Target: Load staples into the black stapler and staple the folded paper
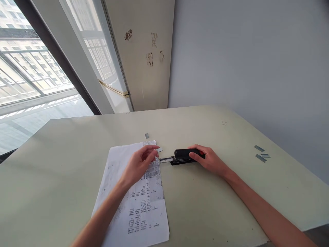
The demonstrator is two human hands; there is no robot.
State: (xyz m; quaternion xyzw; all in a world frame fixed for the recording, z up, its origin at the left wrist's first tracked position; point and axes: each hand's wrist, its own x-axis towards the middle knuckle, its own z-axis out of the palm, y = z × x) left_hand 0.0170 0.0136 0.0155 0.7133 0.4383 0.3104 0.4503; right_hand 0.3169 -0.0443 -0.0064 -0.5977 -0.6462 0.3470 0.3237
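Observation:
A black stapler (186, 156) lies on the table with its metal magazine (167, 159) drawn out toward the left. My right hand (207, 159) is closed around its right end, thumb in front and fingers over the top. Between the fingertips of my left hand (141, 163) is a small grey strip of staples (159, 150), held just above the magazine's left end. Beneath my left hand and forearm lie printed papers (144, 219), their right edge close to the magazine.
One more staple strip (146, 136) rests beyond the papers. Several loose staple strips (260, 158) are scattered on the right of the pale table (218, 212). A grey wall (244, 61) borders the table's right side, and a window (31, 61) is at the left.

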